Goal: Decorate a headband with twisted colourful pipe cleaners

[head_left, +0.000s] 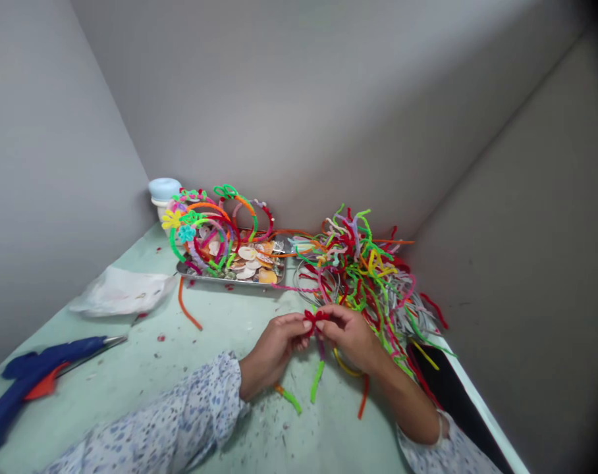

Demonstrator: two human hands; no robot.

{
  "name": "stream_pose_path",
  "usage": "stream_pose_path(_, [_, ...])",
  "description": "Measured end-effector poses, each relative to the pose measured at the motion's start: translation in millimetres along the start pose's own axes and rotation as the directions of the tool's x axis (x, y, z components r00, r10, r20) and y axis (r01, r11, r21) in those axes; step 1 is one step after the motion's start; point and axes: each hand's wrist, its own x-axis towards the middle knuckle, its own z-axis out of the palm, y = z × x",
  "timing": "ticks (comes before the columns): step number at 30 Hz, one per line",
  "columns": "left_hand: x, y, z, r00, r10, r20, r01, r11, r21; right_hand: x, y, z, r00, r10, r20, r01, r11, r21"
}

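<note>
Between my two hands is a small red pipe-cleaner flower [313,320] with looped petals. My left hand [279,342] pinches its left side between thumb and fingers. On the other side my right hand [347,336] grips it with thumb and forefinger. A strip of purple and green pipe cleaner [317,380] hangs below the flower; whether it is joined to it I cannot tell. Beneath my right hand a yellow pipe cleaner [346,363] curves down toward an orange end. Another orange and green piece [289,397] shows under my left wrist.
A heap of colourful pipe cleaners [363,263] lies just beyond my right hand. Behind stands a metal tray [234,284] with flowered headbands [200,230] and flat pieces. A blue-lidded jar [164,191], a white plastic bag [124,289] and a blue-handled tool [47,368] are at left.
</note>
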Motion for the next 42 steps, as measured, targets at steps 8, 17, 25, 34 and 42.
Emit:
stream_pose_path(8, [8, 1, -14.5, 0.939, -0.282, 0.198, 0.320, 0.925, -0.203, -4, 4, 1, 0.994, -0.028, 0.109, 0.021, 0.998, 0.059])
stream_pose_path(17, [1, 0, -5.7, 0.982, -0.161, 0.098, 0.174, 0.973, -0.149, 2, 6, 1, 0.992, 0.108, 0.068, -0.120, 0.973, 0.198])
stream_pose_path(25, [-1, -7, -2.7, 0.948, 0.286, -0.141, -0.198, 0.875, 0.442, 3, 3, 3, 0.982, 0.181, -0.043, -0.175, 0.977, 0.121])
stream_pose_path(34, [2, -9, -2.7, 0.945, 0.290, -0.150, -0.194, 0.867, 0.458, -4, -8, 13, 0.988, 0.130, -0.083, -0.132, 0.991, -0.017])
stream_pose_path(42, [1, -5, -4.7, 0.969, 0.201, -0.144, -0.128, 0.907, 0.402, -4, -3, 11, 0.993, 0.042, -0.115, -0.059, 0.987, -0.147])
